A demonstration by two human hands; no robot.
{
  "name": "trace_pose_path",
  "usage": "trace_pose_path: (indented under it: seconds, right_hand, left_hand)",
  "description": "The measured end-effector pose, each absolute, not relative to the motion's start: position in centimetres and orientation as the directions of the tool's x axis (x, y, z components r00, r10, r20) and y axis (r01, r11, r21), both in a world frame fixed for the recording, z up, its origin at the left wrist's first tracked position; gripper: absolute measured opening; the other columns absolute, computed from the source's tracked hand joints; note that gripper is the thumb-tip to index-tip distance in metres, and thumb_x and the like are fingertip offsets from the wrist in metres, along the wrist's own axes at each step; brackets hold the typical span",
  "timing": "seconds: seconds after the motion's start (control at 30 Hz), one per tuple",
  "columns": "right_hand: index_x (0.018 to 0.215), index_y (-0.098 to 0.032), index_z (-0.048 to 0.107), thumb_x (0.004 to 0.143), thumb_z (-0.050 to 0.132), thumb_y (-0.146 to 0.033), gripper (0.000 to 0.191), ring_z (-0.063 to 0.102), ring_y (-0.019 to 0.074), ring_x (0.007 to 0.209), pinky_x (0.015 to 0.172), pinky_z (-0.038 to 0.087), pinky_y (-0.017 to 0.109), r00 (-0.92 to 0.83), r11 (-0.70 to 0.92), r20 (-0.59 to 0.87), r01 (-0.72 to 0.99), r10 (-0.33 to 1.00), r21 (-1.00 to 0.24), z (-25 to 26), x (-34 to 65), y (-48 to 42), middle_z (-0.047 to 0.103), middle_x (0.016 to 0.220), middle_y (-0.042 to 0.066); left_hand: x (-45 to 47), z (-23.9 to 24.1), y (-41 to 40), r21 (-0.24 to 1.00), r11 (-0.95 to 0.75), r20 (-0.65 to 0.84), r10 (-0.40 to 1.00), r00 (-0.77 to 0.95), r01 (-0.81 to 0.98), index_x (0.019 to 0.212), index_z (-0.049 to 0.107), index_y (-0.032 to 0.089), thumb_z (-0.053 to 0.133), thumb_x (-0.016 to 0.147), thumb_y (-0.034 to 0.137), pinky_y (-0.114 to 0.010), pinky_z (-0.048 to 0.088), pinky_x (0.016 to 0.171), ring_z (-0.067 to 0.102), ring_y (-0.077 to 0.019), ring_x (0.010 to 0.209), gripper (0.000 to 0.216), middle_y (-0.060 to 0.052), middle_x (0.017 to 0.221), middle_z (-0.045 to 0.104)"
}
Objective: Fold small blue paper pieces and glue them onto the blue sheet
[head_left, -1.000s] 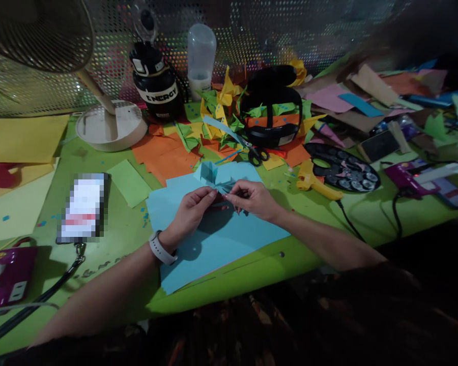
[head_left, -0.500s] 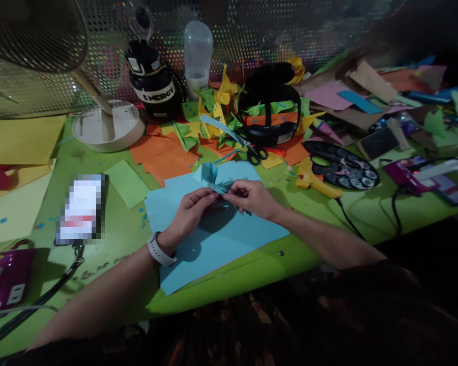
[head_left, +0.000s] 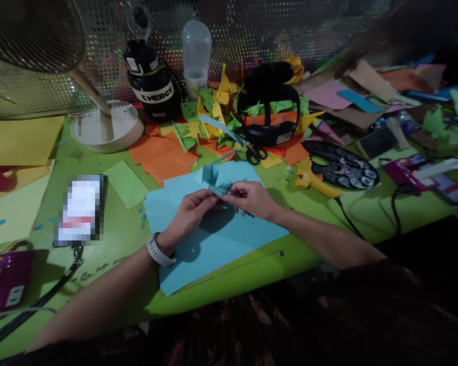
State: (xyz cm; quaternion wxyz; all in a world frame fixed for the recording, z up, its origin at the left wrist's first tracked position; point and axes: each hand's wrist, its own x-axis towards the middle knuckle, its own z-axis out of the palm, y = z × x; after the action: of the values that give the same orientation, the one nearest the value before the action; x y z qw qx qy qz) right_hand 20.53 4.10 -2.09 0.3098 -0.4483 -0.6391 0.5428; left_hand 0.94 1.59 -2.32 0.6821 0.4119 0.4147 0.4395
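Centre of the frame: two bare hands meet over a blue sheet [head_left: 213,244] lying on a cluttered green bench [head_left: 110,244]. The left hand [head_left: 193,209], with a white watch [head_left: 158,250] on its wrist, and the right hand [head_left: 252,199] both pinch a small folded paper [head_left: 212,179] of the same blue. Their fingers are narrow and closed on its lower edge, while its pleated top stands up just above the fingertips.

Compared with a second ago, almost nothing has moved. The hands have kept the same pinch in the same place, and only the view has drifted slightly. This suggests one crease is still being pressed rather than a new fold started.

Just above the hands lie scissors [head_left: 255,152], with a yellow glue gun [head_left: 313,184] to the right. A fan [head_left: 106,129] and a black bottle [head_left: 152,89] stand in the upper left.
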Motion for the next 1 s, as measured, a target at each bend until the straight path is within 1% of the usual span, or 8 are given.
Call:
trace_pose_path:
  seconds: [0.27, 0.63, 0.8, 1.0]
  right_hand:
    - [0.072, -0.018, 0.058, 0.080, 0.071, -0.049, 0.036, 0.049, 0.0057, 0.037, 0.034, 0.037, 0.018, -0.407, -0.019, -0.110, 0.221, 0.907, -0.975, -1.88, 20.42, 3.96, 0.056, 0.051, -0.006]
    - [0.072, -0.017, 0.059, 0.081, 0.072, -0.047, 0.034, 0.051, 0.0057, 0.037, 0.035, 0.040, 0.018, -0.411, 0.009, -0.088, 0.229, 0.907, -0.973, -1.93, 20.47, 3.98, 0.057, 0.051, -0.006]
    - [0.071, -0.017, 0.058, 0.081, 0.072, -0.048, 0.035, 0.050, 0.0058, 0.037, 0.034, 0.038, 0.018, -0.407, 0.008, -0.090, 0.233, 0.909, -0.972, -1.90, 20.42, 3.97, 0.056, 0.051, -0.006]
    - [0.071, -0.018, 0.057, 0.080, 0.071, -0.050, 0.036, 0.050, 0.0061, 0.037, 0.035, 0.038, 0.019, -0.411, -0.005, -0.114, 0.255, 0.904, -0.967, -1.81, 20.39, 3.92, 0.056, 0.051, -0.005]
  left_hand:
    - [1.03, -1.94, 1.58, 0.923, 0.287, -0.217, 0.938, 0.269, -0.255, 0.079, 0.075, 0.017, 0.079, 0.074, 0.032, -0.024, 0.053, 0.076, 0.066, -0.0135, 0.076, 0.017, -0.003, 0.080, 0.073]
    - [1.01, -2.05, 1.54, 0.925, 0.294, -0.230, 0.938, 0.260, -0.241, 0.080, 0.075, 0.016, 0.078, 0.074, 0.032, -0.030, 0.055, 0.079, 0.068, -0.0165, 0.077, 0.017, -0.004, 0.082, 0.074]
    - [1.00, -2.08, 1.56, 0.913, 0.313, -0.244, 0.933, 0.264, -0.262, 0.079, 0.075, 0.017, 0.080, 0.072, 0.032, -0.029, 0.055, 0.078, 0.069, -0.0161, 0.078, 0.018, -0.004, 0.081, 0.075]
    - [0.99, -2.02, 1.53, 0.925, 0.290, -0.230, 0.942, 0.245, -0.245, 0.077, 0.075, 0.016, 0.080, 0.072, 0.035, -0.030, 0.055, 0.078, 0.069, -0.0166, 0.076, 0.020, -0.005, 0.079, 0.074]
